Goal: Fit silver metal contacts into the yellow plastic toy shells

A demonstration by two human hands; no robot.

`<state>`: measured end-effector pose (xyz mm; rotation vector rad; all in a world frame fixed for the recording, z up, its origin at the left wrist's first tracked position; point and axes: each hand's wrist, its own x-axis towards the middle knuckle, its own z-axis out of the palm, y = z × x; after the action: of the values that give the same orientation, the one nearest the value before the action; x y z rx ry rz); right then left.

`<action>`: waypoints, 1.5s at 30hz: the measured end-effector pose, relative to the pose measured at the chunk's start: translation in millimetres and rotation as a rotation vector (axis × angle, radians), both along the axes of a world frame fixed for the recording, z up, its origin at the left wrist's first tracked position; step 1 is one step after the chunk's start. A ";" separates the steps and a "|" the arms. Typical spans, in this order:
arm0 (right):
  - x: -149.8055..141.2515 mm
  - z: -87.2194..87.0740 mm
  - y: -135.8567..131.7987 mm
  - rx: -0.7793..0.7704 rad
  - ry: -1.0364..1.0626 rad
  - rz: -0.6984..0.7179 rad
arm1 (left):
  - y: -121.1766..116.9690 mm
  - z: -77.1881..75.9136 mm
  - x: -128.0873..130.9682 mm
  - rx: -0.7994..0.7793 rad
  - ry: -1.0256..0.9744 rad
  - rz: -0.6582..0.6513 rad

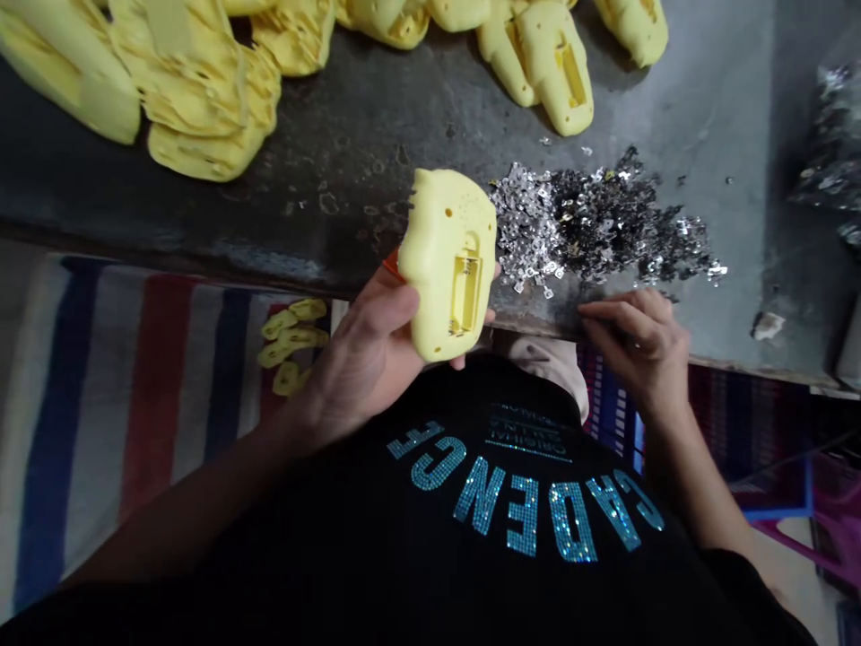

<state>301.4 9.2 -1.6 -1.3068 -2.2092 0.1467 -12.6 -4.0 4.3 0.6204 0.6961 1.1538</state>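
My left hand (367,345) grips a yellow plastic toy casing (447,265) with its battery compartment facing up, and a bit of orange (392,266) shows behind the casing. Beside the casing lies a heap of silver and black sequins (592,224) on the dark metal-topped table (323,179). My right hand (636,345) rests at the table's front edge, just below the heap. Its fingers are curled and close together, and nothing shows between them. Any very small piece in them is too small to tell.
Several yellow casings (538,58) lie in piles along the table's far side. Small yellow parts (289,345) rest on a striped cloth (158,395) below the near edge. A clear bag of sequins (830,152) sits at the right, above a pink stool (824,529).
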 end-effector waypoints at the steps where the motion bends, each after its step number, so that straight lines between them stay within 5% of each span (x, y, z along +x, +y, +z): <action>1: -6.8 -2.0 4.1 -0.020 0.006 0.018 | 0.3 1.6 2.2 -0.024 -0.009 -0.004; 8: -34.2 -11.3 28.3 0.105 -0.150 0.064 | -6.9 7.7 10.9 -0.082 0.000 0.012; 17: -20.9 -9.7 -7.5 0.074 -0.103 0.171 | -3.9 5.2 17.7 -0.108 -0.011 -0.044; 39: -37.3 -21.5 -24.7 0.022 -0.044 -0.018 | -13.0 2.8 15.7 -0.077 -0.003 -0.098; 42: -38.3 -16.8 -24.4 -0.036 0.032 0.020 | -14.9 -0.2 15.7 -0.140 -0.031 -0.120; 45: -38.3 0.7 -18.1 -0.231 0.388 0.143 | -15.0 -4.2 17.4 -0.159 -0.105 -0.195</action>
<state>263.1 -8.8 -0.8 -1.1209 -1.9879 0.6703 4.8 -19.0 0.1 0.4782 0.6165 0.9341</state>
